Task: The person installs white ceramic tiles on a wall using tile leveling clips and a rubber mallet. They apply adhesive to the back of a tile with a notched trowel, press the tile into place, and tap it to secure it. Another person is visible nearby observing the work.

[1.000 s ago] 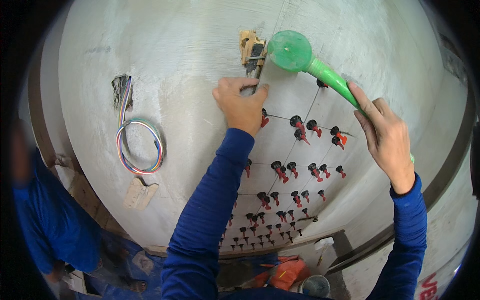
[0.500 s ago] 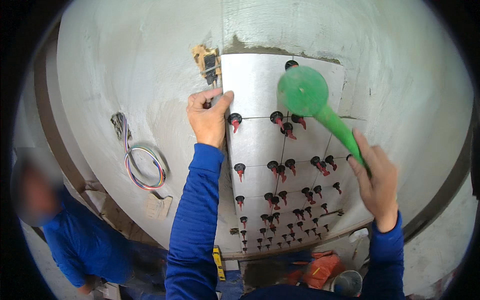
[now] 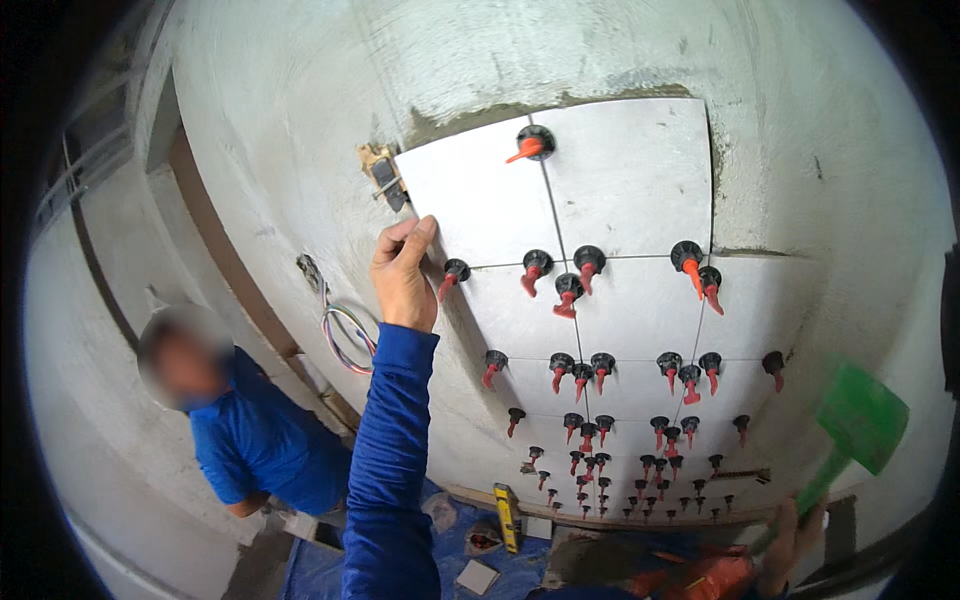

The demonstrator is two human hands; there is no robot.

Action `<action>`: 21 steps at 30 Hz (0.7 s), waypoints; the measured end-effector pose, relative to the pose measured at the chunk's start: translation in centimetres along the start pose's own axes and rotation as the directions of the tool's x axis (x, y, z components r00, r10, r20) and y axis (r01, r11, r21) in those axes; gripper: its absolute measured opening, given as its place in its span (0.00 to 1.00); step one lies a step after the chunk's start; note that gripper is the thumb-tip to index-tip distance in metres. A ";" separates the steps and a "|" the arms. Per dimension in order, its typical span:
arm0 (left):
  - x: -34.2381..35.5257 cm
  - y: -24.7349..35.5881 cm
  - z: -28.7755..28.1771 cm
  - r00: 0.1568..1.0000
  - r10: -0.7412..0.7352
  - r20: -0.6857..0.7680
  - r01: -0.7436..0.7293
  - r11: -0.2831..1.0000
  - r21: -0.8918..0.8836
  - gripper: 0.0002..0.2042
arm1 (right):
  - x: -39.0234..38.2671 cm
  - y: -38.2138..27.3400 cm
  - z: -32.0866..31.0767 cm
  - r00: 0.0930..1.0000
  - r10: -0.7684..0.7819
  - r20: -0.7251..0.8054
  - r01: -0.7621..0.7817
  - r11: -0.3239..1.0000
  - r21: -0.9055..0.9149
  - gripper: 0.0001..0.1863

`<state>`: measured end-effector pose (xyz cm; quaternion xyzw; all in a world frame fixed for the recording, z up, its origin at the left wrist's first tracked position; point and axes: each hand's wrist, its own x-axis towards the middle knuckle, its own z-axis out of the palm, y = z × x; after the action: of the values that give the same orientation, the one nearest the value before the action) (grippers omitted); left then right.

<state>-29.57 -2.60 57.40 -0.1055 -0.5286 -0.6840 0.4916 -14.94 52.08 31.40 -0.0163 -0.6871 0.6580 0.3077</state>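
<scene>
My left hand (image 3: 405, 268) is at the lower left edge of a white tile (image 3: 470, 190) in the top row on the wall, thumb and fingers closed against it; what they grip is hidden. My right hand (image 3: 793, 545), low at the right, holds a green mallet (image 3: 860, 415) by its handle, blurred, its head away from the top row. Black levelling clips (image 3: 587, 262) with red or orange handles stand at the tile joints. Left of the top tile, a dark fitting (image 3: 386, 175) sits in a broken wall opening.
A person in blue (image 3: 260, 430) is at the lower left. A wire coil (image 3: 348, 335) hangs from a wall hole. Below are a blue sheet (image 3: 320, 570), a yellow level (image 3: 507, 515), a loose tile (image 3: 477, 577) and an orange sack (image 3: 715, 578). A doorway (image 3: 215, 240) is at the left.
The mallet and my right hand have swung away from the upper tiles, down to the right. My left hand stays at the tile's edge. The view has shifted, showing more of the person and doorway.
</scene>
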 end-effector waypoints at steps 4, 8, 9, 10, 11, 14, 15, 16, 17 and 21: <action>0.0 0.3 0.1 1.000 -0.012 0.018 0.012 1.000 -0.003 0.07 | 1.9 5.3 -6.9 0.983 0.178 0.053 -0.181 0.983 0.043 0.38; 0.0 0.3 -0.4 0.999 0.010 0.051 -0.010 1.000 0.000 0.04 | 3.7 7.4 -7.6 0.990 0.047 0.133 -0.055 0.997 0.056 0.44; 0.0 0.1 -0.4 0.998 0.028 0.058 -0.029 0.999 0.016 0.04 | 4.0 7.0 -6.8 0.989 -0.033 0.144 0.025 0.998 0.052 0.44; 0.0 -0.1 -0.6 0.997 0.037 0.064 -0.040 0.999 0.031 0.04 | 4.3 6.1 -5.6 0.982 -0.116 0.151 0.110 0.993 0.048 0.44; -0.1 -0.3 -0.7 0.994 0.059 0.089 -0.059 0.998 0.004 0.05 | 4.4 4.8 -4.3 0.967 -0.200 0.157 0.196 0.980 0.042 0.44; -0.1 -0.4 -1.1 0.999 0.012 0.041 -0.010 0.999 -0.034 0.06 | 3.4 -0.5 2.0 0.976 -0.203 0.081 0.165 0.928 0.335 0.28; -0.1 -0.4 -1.2 0.997 0.034 0.065 -0.031 0.998 -0.045 0.07 | 2.5 -2.8 3.7 0.969 -0.192 0.156 0.118 0.913 0.390 0.29; -0.2 -0.4 -1.3 0.996 0.049 0.072 -0.045 0.998 -0.046 0.07 | 1.5 -5.0 5.4 0.955 -0.183 0.232 0.066 0.897 0.436 0.30; -0.3 -0.4 -1.3 0.995 0.058 0.080 -0.055 0.998 -0.043 0.08 | 0.6 -7.1 7.1 0.935 -0.178 0.306 0.011 0.878 0.478 0.32; -0.2 -0.1 -1.2 0.993 0.038 0.115 -0.041 0.999 0.020 0.09 | -3.2 -13.3 12.8 0.907 -0.158 0.389 -0.055 0.874 0.483 0.32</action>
<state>-29.08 -3.48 56.71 -0.1495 -0.5614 -0.6610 0.4749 -12.99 37.47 43.01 0.2204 -0.5507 0.7878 0.1658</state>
